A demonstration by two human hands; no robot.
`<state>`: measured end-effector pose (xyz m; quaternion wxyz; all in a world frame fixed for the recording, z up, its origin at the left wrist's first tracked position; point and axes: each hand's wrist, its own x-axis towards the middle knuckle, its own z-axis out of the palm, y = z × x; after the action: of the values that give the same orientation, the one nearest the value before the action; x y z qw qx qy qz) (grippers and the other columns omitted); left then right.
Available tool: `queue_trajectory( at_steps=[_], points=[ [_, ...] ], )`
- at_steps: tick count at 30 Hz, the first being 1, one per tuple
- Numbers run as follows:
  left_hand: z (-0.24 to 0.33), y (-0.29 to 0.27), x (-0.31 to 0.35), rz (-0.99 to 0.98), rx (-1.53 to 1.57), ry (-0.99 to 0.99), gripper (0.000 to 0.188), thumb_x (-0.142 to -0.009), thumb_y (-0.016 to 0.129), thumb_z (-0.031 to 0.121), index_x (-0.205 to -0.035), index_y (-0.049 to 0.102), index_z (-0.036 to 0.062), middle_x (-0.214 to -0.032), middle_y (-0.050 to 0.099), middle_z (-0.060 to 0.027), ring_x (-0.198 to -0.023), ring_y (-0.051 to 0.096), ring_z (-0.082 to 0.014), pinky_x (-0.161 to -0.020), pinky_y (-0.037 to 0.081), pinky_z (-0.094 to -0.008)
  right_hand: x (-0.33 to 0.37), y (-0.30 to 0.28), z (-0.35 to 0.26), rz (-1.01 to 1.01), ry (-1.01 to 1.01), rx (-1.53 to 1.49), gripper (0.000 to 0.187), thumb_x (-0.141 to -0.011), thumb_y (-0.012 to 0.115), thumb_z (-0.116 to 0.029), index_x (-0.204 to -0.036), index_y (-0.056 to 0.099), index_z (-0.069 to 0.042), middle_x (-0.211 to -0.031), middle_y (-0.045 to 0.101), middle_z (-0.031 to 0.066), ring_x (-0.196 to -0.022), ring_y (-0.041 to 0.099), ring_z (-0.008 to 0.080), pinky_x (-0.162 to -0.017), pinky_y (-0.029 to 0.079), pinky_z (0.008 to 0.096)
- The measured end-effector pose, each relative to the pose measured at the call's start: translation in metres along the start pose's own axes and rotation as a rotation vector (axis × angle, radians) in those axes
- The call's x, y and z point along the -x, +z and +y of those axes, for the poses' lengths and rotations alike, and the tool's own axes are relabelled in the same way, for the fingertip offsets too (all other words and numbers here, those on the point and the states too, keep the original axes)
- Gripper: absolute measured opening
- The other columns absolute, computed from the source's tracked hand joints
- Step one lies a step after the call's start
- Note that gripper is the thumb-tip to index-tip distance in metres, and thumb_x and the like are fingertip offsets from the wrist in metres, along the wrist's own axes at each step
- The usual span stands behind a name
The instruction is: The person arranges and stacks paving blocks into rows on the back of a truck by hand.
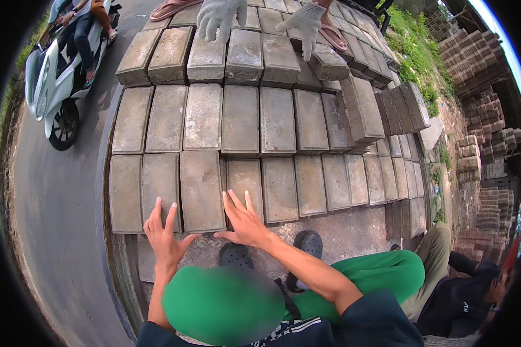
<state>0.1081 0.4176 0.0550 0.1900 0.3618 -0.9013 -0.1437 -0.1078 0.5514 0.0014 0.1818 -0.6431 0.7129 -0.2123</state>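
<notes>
Head view: bare hands spread about a grey paving block [202, 188].
The block lies third from the left in the nearest row of blocks [279, 188]. The left hand [165, 238] and right hand [247, 226] have splayed fingers, thumbs by its near end; firm contact I cannot tell. It likely handles heavy, stiff, gritty rather than slippery, with chippable corners; the long sides look the surest hold.

Bricks [202, 191]: concrete-like, matt, gritty, blotched with pale dusty patches. Floor [353, 225]: metal-looking, scuffed, textured. Clogs [308, 244]: matt, rubber or plastic. Co-worker's gloves [217, 17]: knitted cloth. Trousers [382, 272]: smooth matt cloth. Scooter [43, 84]: glossy plastic panels. Road [58, 202]: matt asphalt.
</notes>
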Motion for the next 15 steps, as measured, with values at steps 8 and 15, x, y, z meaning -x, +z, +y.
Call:
queue_trajectory(
  at_steps=[8,15],
  points=[
    [0.016,-0.030,-0.025,-0.168,0.117,0.146,0.052,-0.075,0.088,0.030,-0.117,0.068,0.0071,-0.111,0.071,-0.0116,-0.102,0.065,-0.0288,-0.088,0.047,-0.0414,-0.013,-0.168,0.161,0.569,0.004,0.310,0.044,-0.092,0.067,-0.041,-0.116,0.061,-0.004,-0.122,0.064,0.0102,-0.120,0.055,0.0317,-0.104,0.036,0.0520],
    [0.036,-0.063,-0.111,-0.268,0.122,0.028,0.041,-0.104,0.059,0.028,-0.076,0.063,-0.0017,-0.056,0.058,-0.0113,-0.049,0.056,-0.0188,-0.052,0.044,-0.0364,-0.012,-0.327,0.245,0.419,1.082,0.291,0.106,-0.077,0.072,-0.073,-0.154,0.036,-0.011,-0.149,0.043,0.0265,-0.139,0.043,0.0428,-0.109,0.038,0.0589]
  ],
)
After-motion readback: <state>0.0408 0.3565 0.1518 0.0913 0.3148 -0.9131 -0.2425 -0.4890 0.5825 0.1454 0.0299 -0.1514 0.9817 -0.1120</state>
